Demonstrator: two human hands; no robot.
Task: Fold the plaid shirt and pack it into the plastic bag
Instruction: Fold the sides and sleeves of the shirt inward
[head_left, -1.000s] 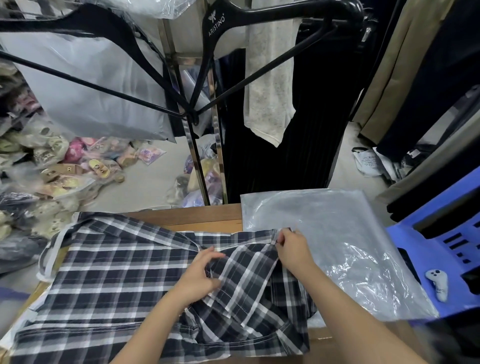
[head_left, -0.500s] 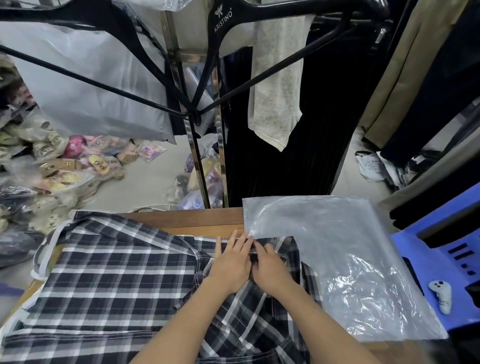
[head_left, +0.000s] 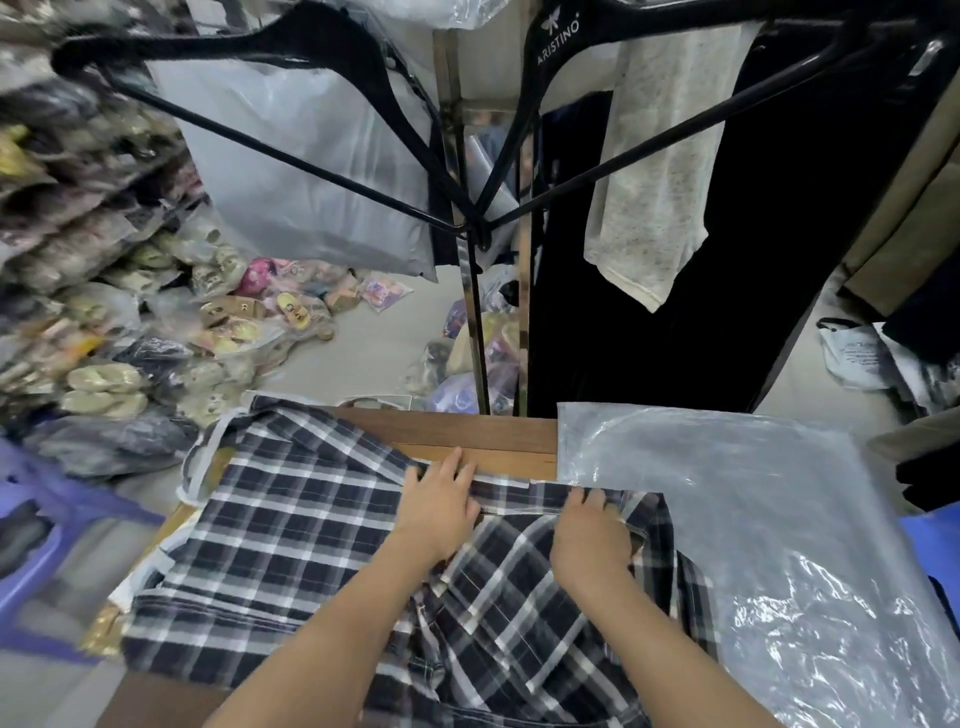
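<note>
- The plaid shirt (head_left: 291, 545) lies spread on the wooden surface (head_left: 467, 431) in the lower centre of the frame, with its right part folded over.
- The left hand (head_left: 439, 512) lies flat on the shirt's upper edge, fingers straight, gripping nothing.
- The right hand (head_left: 589, 535) rests just to its right on that edge, fingers bent onto the cloth; whether they pinch it cannot be told.
- The plastic bag (head_left: 753, 519) lies at lower right, touching the shirt's right side.

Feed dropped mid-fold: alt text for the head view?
The left hand, flat, and the right hand rest on the far edge of a plaid shirt spread on a wooden table. A clear plastic bag lies to their right.
</note>
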